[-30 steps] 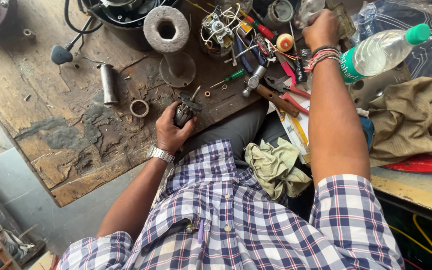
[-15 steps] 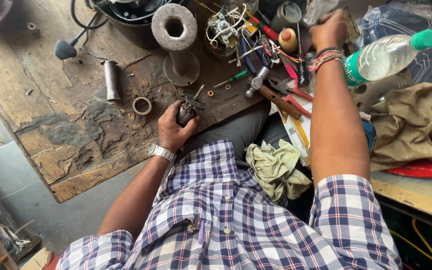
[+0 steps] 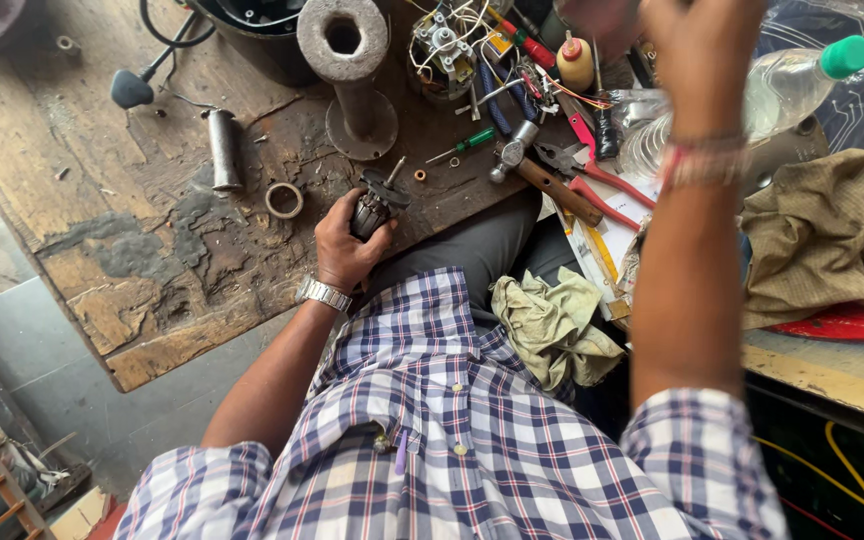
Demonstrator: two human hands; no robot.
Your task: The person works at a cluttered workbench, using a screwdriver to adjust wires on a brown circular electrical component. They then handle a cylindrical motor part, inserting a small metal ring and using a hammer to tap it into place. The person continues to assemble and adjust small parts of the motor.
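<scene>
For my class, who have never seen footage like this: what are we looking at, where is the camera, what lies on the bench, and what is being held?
There is no machine here. A camera worn on a person's head looks straight down, so you see their checked shirt and both bare arms.

The left hand grips a small dark ribbed motor part with a thin shaft, at the edge of a worn wooden bench. The right hand is raised and blurred; whether it holds anything cannot be told.

On the bench lie a metal ring, a short metal tube, a flanged metal spool, a green-handled screwdriver, a hammer, red-handled pliers and a tangle of wires. A plastic bottle with a green cap and a crumpled cloth lie to the right.
</scene>
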